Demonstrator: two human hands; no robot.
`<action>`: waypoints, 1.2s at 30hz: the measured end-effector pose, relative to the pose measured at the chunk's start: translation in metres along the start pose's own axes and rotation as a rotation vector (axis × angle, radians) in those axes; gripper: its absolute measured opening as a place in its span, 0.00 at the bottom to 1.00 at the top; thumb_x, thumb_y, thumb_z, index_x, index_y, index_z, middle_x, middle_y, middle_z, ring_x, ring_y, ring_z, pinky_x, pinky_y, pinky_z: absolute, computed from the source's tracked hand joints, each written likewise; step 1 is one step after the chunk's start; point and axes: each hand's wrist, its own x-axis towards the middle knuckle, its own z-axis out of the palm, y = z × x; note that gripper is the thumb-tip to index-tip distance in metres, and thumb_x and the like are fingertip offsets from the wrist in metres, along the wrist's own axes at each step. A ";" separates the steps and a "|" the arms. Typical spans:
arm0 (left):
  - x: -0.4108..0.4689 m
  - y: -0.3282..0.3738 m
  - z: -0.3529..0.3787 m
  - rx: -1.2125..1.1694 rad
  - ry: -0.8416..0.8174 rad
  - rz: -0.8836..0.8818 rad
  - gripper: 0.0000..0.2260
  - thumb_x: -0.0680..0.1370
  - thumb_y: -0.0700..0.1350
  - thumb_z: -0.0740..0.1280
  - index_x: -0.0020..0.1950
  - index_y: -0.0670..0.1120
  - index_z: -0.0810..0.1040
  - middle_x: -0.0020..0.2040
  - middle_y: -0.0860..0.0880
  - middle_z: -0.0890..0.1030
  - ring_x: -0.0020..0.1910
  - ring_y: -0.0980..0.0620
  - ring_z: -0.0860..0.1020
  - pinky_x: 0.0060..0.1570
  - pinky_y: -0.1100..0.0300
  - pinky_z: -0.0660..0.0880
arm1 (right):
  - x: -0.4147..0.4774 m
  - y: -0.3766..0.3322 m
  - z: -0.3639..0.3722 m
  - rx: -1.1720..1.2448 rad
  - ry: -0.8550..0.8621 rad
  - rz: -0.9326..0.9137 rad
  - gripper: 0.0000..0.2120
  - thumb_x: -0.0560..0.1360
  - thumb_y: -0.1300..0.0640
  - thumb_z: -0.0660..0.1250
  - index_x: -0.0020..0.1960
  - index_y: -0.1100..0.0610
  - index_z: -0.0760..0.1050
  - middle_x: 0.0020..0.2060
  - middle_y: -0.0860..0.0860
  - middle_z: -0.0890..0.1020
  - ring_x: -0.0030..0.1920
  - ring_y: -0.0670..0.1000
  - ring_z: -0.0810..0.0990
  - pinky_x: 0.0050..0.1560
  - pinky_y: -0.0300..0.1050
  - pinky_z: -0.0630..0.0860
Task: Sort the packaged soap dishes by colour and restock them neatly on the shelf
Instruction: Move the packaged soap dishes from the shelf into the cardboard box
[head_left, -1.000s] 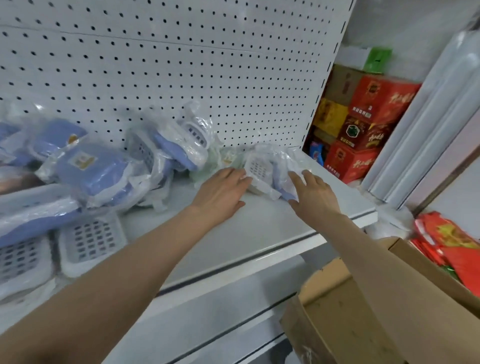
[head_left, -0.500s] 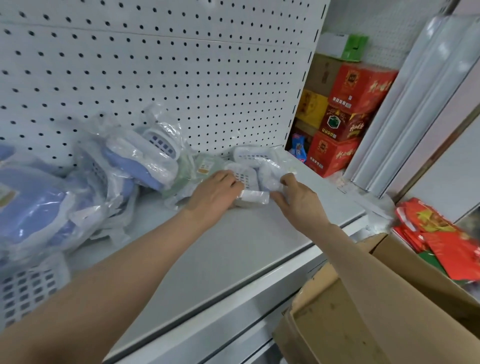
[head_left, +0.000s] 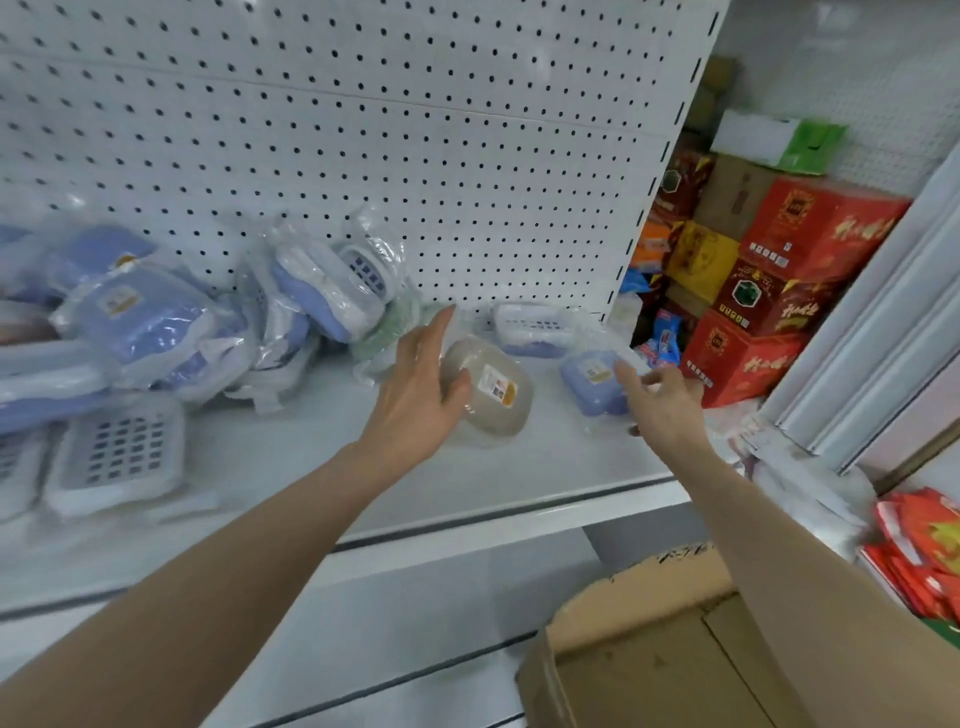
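The left hand (head_left: 415, 387) is spread, fingers straight, its thumb laid on the beige soap dish (head_left: 493, 395) just to its right; through the blur it may be only touching rather than gripping. The right hand (head_left: 662, 408) hovers with loosely bent fingers, holding nothing, just beside a blue soap dish (head_left: 589, 382). Both dishes lie on the white shelf (head_left: 311, 467), with a heap of blue dishes (head_left: 140, 322) further left.

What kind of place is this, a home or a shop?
Most likely a shop or its stockroom: a pegboard-backed shelf holds many bagged soap dishes, red cartons are stacked beside it, and an open cardboard box stands below.
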 end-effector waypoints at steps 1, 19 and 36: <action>-0.008 -0.001 0.000 -0.021 0.000 -0.072 0.29 0.81 0.50 0.59 0.77 0.63 0.48 0.71 0.48 0.63 0.50 0.47 0.76 0.51 0.56 0.69 | 0.000 0.005 0.002 -0.108 -0.018 -0.010 0.31 0.74 0.36 0.66 0.63 0.60 0.68 0.61 0.59 0.67 0.55 0.61 0.75 0.58 0.55 0.74; -0.027 -0.017 0.011 0.693 -0.218 -0.103 0.40 0.71 0.68 0.64 0.75 0.46 0.60 0.66 0.44 0.71 0.63 0.43 0.70 0.62 0.53 0.67 | -0.005 -0.011 0.042 -0.597 -0.139 -0.398 0.31 0.74 0.44 0.65 0.73 0.51 0.61 0.58 0.60 0.72 0.58 0.62 0.71 0.58 0.53 0.68; -0.158 0.016 -0.076 0.617 0.176 -0.215 0.41 0.69 0.65 0.70 0.75 0.49 0.61 0.64 0.46 0.68 0.60 0.44 0.71 0.53 0.50 0.74 | -0.113 -0.048 0.051 -0.223 -0.086 -0.866 0.35 0.66 0.48 0.73 0.70 0.56 0.69 0.55 0.61 0.74 0.53 0.65 0.72 0.48 0.57 0.75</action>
